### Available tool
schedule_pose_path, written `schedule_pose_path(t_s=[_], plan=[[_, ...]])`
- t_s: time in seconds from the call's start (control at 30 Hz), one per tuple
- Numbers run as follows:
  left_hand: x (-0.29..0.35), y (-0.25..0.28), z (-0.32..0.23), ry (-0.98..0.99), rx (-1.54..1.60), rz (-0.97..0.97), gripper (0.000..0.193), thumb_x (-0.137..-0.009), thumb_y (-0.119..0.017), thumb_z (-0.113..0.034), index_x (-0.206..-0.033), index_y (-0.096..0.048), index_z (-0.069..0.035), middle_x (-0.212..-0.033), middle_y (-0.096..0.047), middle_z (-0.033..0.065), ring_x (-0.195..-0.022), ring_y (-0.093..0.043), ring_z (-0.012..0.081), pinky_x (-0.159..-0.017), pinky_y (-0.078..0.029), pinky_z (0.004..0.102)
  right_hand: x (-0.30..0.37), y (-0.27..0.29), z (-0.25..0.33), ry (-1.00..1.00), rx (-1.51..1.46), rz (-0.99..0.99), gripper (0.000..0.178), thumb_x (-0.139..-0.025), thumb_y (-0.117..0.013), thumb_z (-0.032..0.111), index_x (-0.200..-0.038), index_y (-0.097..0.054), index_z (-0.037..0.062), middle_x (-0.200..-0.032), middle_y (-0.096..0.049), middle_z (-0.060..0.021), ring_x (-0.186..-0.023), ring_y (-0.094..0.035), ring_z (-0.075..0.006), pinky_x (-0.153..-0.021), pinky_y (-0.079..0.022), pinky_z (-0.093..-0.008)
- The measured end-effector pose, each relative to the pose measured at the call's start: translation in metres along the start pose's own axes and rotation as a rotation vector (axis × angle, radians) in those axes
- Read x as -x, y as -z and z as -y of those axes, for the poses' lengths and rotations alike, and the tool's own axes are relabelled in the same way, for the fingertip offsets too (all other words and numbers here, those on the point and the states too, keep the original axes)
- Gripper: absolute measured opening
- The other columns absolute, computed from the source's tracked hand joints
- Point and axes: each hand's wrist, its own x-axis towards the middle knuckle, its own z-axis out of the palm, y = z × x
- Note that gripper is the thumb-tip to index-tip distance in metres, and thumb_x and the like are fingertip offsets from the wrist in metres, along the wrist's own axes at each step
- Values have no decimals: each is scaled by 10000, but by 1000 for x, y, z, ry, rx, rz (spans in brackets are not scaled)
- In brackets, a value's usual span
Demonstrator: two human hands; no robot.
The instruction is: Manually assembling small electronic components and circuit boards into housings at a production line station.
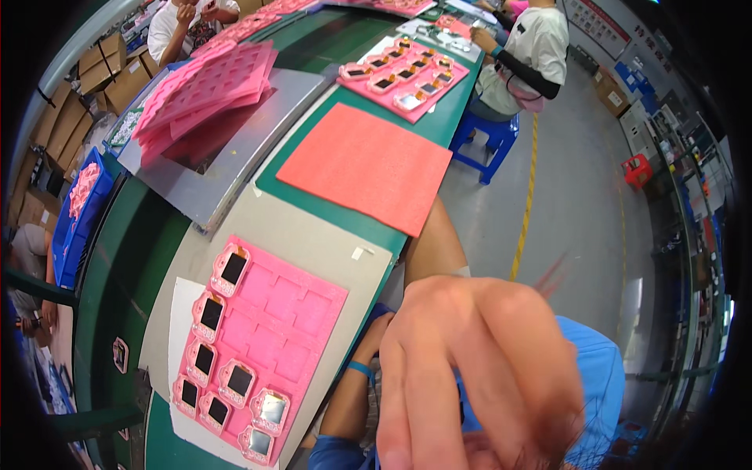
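Note:
My right hand (pixel 470 368) is raised very close, its fingers bent downward and drawn together; the lower edge cuts them off, and what they hold, if anything, is hidden. Low beside my leg is my left hand (pixel 381 332), with a teal band at the wrist; its fingers are mostly covered by the right hand. To the left, apart from both hands, a pink foam tray (pixel 270 345) lies on the bench. Several pink frames with small dark screens (pixel 210 312) sit in its pockets along the left side and near end; two near ones have silvery screens (pixel 271 409). Other pockets show bare.
Beyond the tray lie a coral foam sheet (pixel 364 164) and another filled pink tray (pixel 407 77). Stacked pink trays (pixel 207 94) lean over a grey metal plate (pixel 235 168). A blue bin (pixel 82 223) stands left. One co-worker (pixel 525 55) sits on a blue stool (pixel 486 141).

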Motion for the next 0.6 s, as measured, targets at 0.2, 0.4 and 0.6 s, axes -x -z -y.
schedule_pose_path(t_s=[0.2, 0.4, 0.6], plan=[[3, 5, -15, 137, 131, 16, 346, -967, -688, -147, -1237, -696, 70, -1089, -785, 163, -875, -715, 281, -789, -557, 351, 12, 22, 14, 40, 136, 15, 640, -1096, -501, 558, -1281, -670, -31, -1326, -650, -281, -1157, -619, -385, -999, -494, -543], [-7, 12, 9, 110, 298, 125, 313, -999, -660, -142, -1247, -688, 47, -1016, -738, 109, -813, -645, 178, -735, -529, 299, 14, 31, 15, 1, 385, -372, 447, -1158, -412, 416, -1129, -704, 79, -1075, -797, -135, -1032, -736, -308, -866, -560, -418], [5, 15, -33, 115, 176, 48, 300, -1004, -646, -145, -1214, -690, 65, -983, -729, 115, -810, -637, 188, -755, -532, 294, 79, 134, -15, -367, 829, -944, 384, -1153, -456, 328, -1062, -713, 57, -989, -790, -111, -915, -709, -156, -829, -531, -299]])
